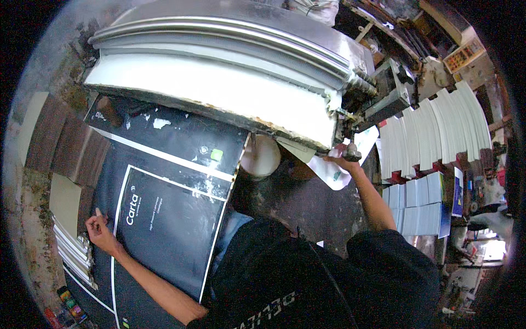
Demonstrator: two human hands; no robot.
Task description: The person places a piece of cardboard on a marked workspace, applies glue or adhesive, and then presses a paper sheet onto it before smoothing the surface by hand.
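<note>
Over the left part of a black board-topped table [181,247], my left hand [101,233] has its index finger stretched and the others loosely bent. Nothing shows in it, and a tan board [64,205] lies close by. My right hand [345,163] is at the right end of a roller machine [219,44], right beside its metal knob [354,154]. Its fingers reach left over a white sheet [331,174] with faint print, partly hidden by the machine's parts, so their grip is unclear. The machine's long white tray [213,85] runs across in front of its metal rollers.
Several brown board stacks [82,148] stand at the left, with white-edged boards [74,249] nearer. Tall stacks of white paper blocks [438,129] and bluish blocks [416,197] fill the right. A round pale container [260,156] sits below the machine's edge, beside the table.
</note>
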